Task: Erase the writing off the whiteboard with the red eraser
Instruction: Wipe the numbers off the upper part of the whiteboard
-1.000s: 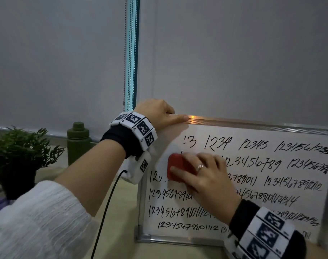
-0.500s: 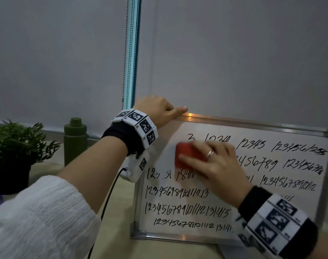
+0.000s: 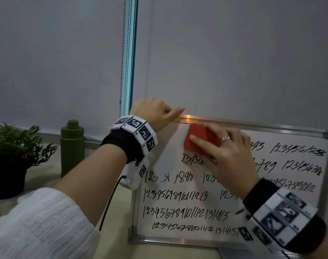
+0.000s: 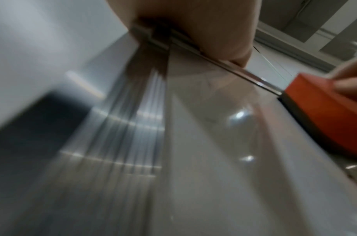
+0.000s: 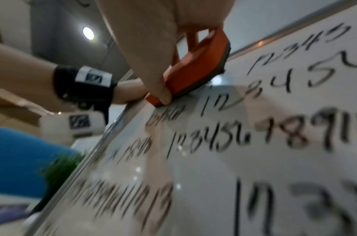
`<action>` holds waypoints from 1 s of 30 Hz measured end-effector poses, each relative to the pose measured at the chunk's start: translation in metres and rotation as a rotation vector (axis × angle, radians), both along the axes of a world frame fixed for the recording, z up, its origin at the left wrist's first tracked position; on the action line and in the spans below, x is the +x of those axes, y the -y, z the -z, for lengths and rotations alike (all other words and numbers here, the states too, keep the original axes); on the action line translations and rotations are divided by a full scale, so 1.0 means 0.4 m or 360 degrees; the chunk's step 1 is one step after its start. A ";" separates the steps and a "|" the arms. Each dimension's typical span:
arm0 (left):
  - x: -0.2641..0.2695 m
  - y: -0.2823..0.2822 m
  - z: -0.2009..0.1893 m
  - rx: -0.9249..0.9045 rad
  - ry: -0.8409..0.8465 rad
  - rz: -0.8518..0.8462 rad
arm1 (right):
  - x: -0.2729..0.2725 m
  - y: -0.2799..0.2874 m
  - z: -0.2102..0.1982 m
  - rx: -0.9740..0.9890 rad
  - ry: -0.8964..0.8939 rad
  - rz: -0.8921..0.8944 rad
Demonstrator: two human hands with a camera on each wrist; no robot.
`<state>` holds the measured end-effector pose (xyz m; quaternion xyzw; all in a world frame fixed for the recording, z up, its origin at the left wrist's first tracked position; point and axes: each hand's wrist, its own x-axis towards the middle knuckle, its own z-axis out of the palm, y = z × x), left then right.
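Since a second ago your red eraser (image 3: 200, 140) has climbed to the whiteboard's (image 3: 178, 238) top-left, just under the frame, leaving that corner wiped. Your right hand (image 3: 228, 154) pinches it, fingers (image 3: 198, 139) spread over its back, thumb at its lower edge, pad flat on the board. Your left hand (image 3: 152, 111) grips the top corner, forefinger along the rail, steadying the propped board; both forearms reach forward.

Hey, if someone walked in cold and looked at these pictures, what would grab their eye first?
Probably the red eraser, pressed by the right hand against the whiteboard near its top edge. Next, the rows of black handwritten numbers covering most of the board, with a wiped patch at upper left. The left hand grips the top left corner.
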<state>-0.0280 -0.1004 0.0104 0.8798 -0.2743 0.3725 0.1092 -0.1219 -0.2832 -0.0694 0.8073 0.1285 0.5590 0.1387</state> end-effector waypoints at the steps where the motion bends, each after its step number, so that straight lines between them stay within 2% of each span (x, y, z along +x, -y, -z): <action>1: -0.002 -0.001 0.000 -0.0002 0.0003 -0.0012 | -0.001 -0.005 0.031 -0.0052 -0.0003 -0.0027; 3: -0.005 -0.004 0.000 -0.0001 0.0000 -0.0024 | -0.007 -0.011 0.104 -0.0305 -0.0093 -0.0075; 5: -0.008 -0.003 0.000 -0.0006 0.0001 -0.0014 | -0.016 -0.003 0.114 -0.0489 -0.0249 -0.0064; 6: -0.008 -0.001 0.000 -0.0019 0.0006 -0.0013 | -0.016 0.006 0.089 -0.0465 -0.0241 -0.0049; 9: -0.007 0.003 0.003 -0.0049 0.0011 0.0015 | -0.007 0.016 -0.003 -0.0042 -0.0029 0.0002; 11: -0.007 0.002 0.004 -0.0054 0.0027 0.0024 | -0.004 0.012 0.012 0.0056 0.0059 -0.0033; 14: -0.011 -0.002 0.005 -0.0057 0.0035 0.0027 | -0.008 0.007 0.109 -0.0301 -0.0103 -0.0105; 16: -0.012 -0.001 0.006 -0.0055 0.0065 0.0037 | -0.016 0.015 0.108 -0.0520 -0.0260 -0.0094; 18: -0.009 0.002 0.007 -0.0066 0.0073 0.0041 | -0.013 0.025 0.047 -0.0432 -0.0212 -0.0061; 20: -0.007 0.004 0.008 -0.0076 0.0065 0.0048 | -0.008 0.028 -0.009 -0.0174 -0.0081 -0.0021; 22: -0.009 0.006 0.010 -0.0075 0.0059 0.0048 | -0.005 0.024 0.004 -0.0030 0.0010 -0.0047; 24: -0.009 0.005 0.010 -0.0075 0.0069 0.0038 | -0.005 0.018 0.069 -0.0115 -0.0008 -0.0109; 26: -0.005 0.004 0.010 -0.0071 0.0079 0.0035 | -0.018 0.018 0.120 -0.0366 -0.0164 -0.0136; 28: 0.000 0.004 0.011 -0.0067 0.0092 0.0047 | -0.024 0.028 0.102 -0.0494 -0.0265 -0.0107; 30: 0.008 0.004 0.013 -0.0076 0.0115 0.0049 | -0.022 0.031 0.040 -0.0323 -0.0185 -0.0080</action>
